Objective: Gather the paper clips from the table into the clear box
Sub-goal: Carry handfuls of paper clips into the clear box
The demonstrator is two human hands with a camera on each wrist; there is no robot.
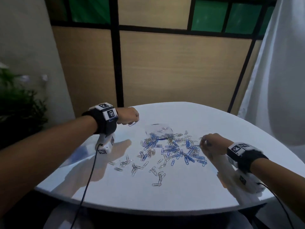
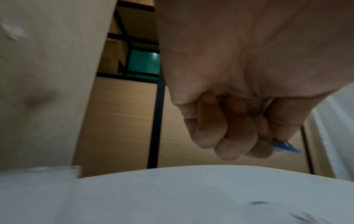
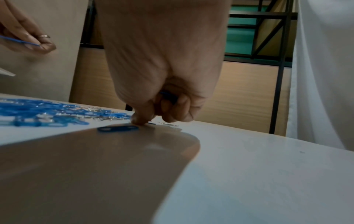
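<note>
Blue and silver paper clips lie scattered over the middle of the white table. The clear box lies at the pile's far edge, faint and see-through. My left hand hovers just left of the box, its fingers curled, pinching blue paper clips that stick out below them. At the pile's right edge my right hand has curled fingers with something blue tucked inside, and one fingertip presses the table beside a loose blue clip.
A wood-and-green panelled partition stands behind the table, with a white curtain to the right and a plant to the left. Cables hang from both wrist cameras over the table's near edge.
</note>
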